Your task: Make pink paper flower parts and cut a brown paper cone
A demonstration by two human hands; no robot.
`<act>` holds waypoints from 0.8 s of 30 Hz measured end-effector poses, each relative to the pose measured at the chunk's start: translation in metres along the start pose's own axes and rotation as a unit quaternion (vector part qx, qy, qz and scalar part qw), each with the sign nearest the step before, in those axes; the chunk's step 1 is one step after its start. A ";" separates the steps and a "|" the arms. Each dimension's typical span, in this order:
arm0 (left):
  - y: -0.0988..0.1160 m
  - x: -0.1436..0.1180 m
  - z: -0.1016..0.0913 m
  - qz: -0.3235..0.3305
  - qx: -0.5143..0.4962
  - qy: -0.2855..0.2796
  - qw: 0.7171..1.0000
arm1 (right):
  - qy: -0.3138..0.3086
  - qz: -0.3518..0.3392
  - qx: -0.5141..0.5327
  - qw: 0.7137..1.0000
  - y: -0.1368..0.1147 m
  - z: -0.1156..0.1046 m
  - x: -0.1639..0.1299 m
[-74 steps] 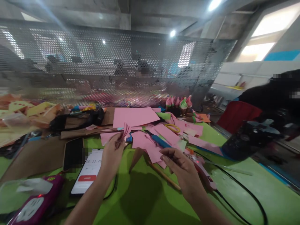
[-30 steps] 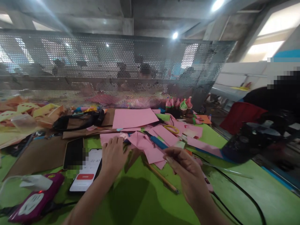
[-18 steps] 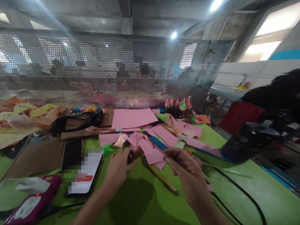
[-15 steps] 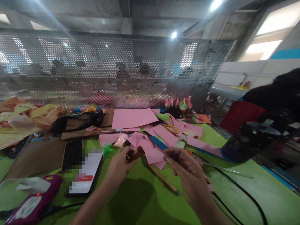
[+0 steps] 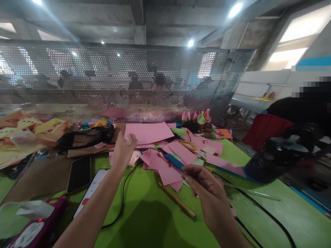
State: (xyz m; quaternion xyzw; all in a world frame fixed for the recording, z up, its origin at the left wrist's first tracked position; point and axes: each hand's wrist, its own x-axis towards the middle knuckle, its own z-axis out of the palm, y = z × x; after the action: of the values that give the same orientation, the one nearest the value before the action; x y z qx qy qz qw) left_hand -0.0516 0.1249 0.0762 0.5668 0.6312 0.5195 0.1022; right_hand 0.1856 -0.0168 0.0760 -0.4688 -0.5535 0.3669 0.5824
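My right hand [image 5: 205, 186] is closed with its fingertips on the near end of a blue-handled tool [image 5: 174, 161], whose narrow dark tip points away to the left over pink paper pieces [image 5: 168, 174]. The tool's exact kind is unclear. Over the left edge of a large pink paper sheet [image 5: 150, 132] reaches my left hand [image 5: 125, 146], thumb and fingers apart, with nothing visible between them. A small clear bag with pale contents [image 5: 134, 157] lies just right of its wrist. Below the paper pieces a brown pencil-like stick [image 5: 178, 201] rests on the green table.
Two phones [image 5: 79, 174] and a purple power strip [image 5: 31, 224] lie at the left. Black cords [image 5: 122, 199] cross the table. Small pink and green cone-topped crafts [image 5: 201, 117] stand before a perforated metal screen [image 5: 103, 75]. A dark container [image 5: 269, 158] stands at the right.
My left hand has moved forward and left from the middle of the table to the large pink sheet; the small brown thing at its fingers is out of sight. My right hand has barely moved.
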 end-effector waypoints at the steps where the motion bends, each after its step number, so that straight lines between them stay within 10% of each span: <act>1: 0.001 -0.006 0.001 0.035 0.036 -0.007 0.999 | 0.001 -0.001 0.003 1.000 -0.001 0.000 0.000; 8: 0.003 -0.068 0.017 0.249 0.199 -0.222 0.922 | 0.007 -0.002 0.016 1.000 -0.004 -0.002 -0.003; 24: -0.009 -0.053 0.020 0.288 0.342 -0.164 0.879 | 0.000 -0.013 -0.027 1.000 -0.005 -0.009 -0.001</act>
State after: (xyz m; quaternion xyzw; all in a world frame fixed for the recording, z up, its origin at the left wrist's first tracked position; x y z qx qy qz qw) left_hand -0.0247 0.0939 0.0359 0.8000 0.5531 0.1775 -0.1501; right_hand 0.1940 -0.0202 0.0812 -0.4771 -0.5693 0.3443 0.5742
